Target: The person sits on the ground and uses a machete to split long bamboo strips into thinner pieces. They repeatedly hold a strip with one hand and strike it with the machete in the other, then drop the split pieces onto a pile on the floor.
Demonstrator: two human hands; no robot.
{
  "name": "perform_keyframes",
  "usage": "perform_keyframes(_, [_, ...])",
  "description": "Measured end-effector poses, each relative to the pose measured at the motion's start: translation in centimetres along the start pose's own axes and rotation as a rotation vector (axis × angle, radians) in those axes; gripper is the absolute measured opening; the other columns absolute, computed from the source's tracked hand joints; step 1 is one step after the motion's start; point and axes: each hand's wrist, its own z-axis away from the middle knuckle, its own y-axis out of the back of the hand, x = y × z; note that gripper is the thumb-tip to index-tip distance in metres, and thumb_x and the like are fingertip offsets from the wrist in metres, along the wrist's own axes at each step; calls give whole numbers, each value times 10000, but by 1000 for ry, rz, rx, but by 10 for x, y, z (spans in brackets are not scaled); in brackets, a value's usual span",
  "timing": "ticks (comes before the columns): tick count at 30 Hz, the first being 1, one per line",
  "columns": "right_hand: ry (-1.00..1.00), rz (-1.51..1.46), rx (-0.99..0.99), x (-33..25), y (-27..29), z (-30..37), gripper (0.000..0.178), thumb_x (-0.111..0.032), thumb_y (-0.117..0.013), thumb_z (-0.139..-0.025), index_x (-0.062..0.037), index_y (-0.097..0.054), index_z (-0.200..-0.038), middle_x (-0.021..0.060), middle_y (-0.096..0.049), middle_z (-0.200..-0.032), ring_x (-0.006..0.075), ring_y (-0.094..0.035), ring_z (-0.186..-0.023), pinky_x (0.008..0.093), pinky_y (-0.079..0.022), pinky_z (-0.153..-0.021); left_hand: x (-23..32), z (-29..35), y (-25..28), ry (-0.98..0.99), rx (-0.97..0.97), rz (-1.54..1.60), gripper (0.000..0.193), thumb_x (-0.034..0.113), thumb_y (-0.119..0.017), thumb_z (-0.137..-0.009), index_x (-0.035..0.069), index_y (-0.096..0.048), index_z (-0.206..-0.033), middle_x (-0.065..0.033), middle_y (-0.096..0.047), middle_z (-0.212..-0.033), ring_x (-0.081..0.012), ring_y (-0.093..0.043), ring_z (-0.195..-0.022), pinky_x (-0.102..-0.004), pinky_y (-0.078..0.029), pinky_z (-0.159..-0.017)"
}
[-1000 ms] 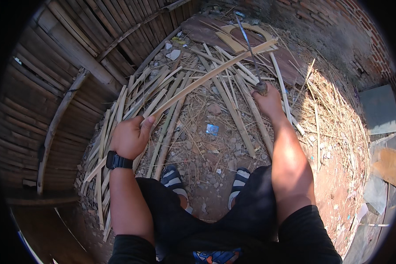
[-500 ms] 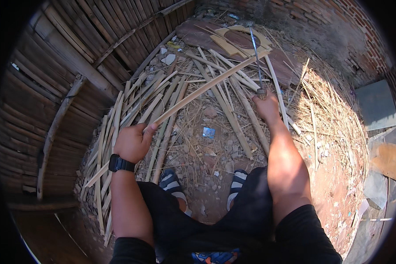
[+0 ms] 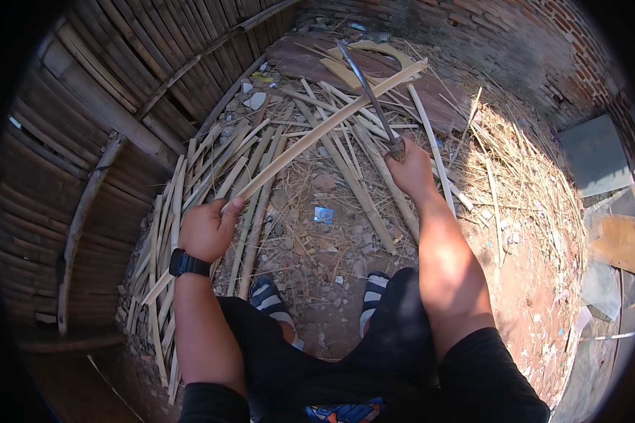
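My left hand [image 3: 208,229] is closed around a long pale bamboo strip [image 3: 300,146], thumb along its upper side. The strip slants up to the far right, and its short rear end sticks out past my wrist. In my right hand [image 3: 410,169] is the handle of a long, narrow, dark-bladed knife [image 3: 374,102], its blade pointing away and tilted to the left. Blade and strip cross near the strip's far end; whether they touch I cannot tell.
Many cut bamboo strips [image 3: 363,201] lie over the ground on the left and ahead. Straw-like shavings [image 3: 518,176] cover the right side. A reddish board [image 3: 293,60] lies at the back, a bamboo wall [image 3: 32,190] stands left, a brick wall [image 3: 543,63] behind, and flat panels [image 3: 596,155] at right.
The knife has swung left, so its blade now crosses the strip near the far end. My right hand has moved slightly left. My left hand still grips the strip.
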Motion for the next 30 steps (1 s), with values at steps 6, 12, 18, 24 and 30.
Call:
perform_keyframes(6, [-71,-20,233,29,-10,-6,427,-259,-770,-862,-1,-676,-1188,225,-753,-1030,395,-720,-1021,439,-547,-908,11,4,7,58,-111,-25,647,625,-596,-974,1,-720,-854,-209,-631,-643,-403,-639,-632,-465,-508,-610])
perform_keyframes(12, [259,-252,-282,-64,-22,29,291,-194,-768,-844,-39,-641,-1056,159,-701,-838,332,-680,-778,434,-526,-747,6,-2,-10,121,-192,347,544,472,-844,-844,-30,-683,-978,-19,-611,-690,-104,-557,-608,-303,-475,-580])
perform_keyframes(18, [484,35,-409,-87,-25,39,299,-161,-725,-774,-115,-656,-1060,171,-712,-894,437,-682,-872,516,-544,-777,16,2,-3,206,-314,518,505,395,-916,-783,16,-655,-991,43,-574,-721,-50,-536,-635,-246,-452,-578])
perform_keyframes(24, [465,-8,-393,-83,-37,46,296,-171,-726,-780,-91,-655,-1056,192,-700,-874,434,-679,-865,509,-542,-764,17,-8,-9,232,-390,547,511,392,-931,-755,24,-636,-951,32,-585,-748,-67,-532,-639,-261,-453,-585])
perform_keyframes(30, [490,-19,-333,-89,-28,39,223,-155,-732,-808,-63,-665,-999,216,-685,-830,423,-680,-815,495,-522,-722,14,-2,-10,165,-388,527,525,400,-935,-743,15,-641,-946,20,-582,-757,-83,-526,-661,-270,-455,-606])
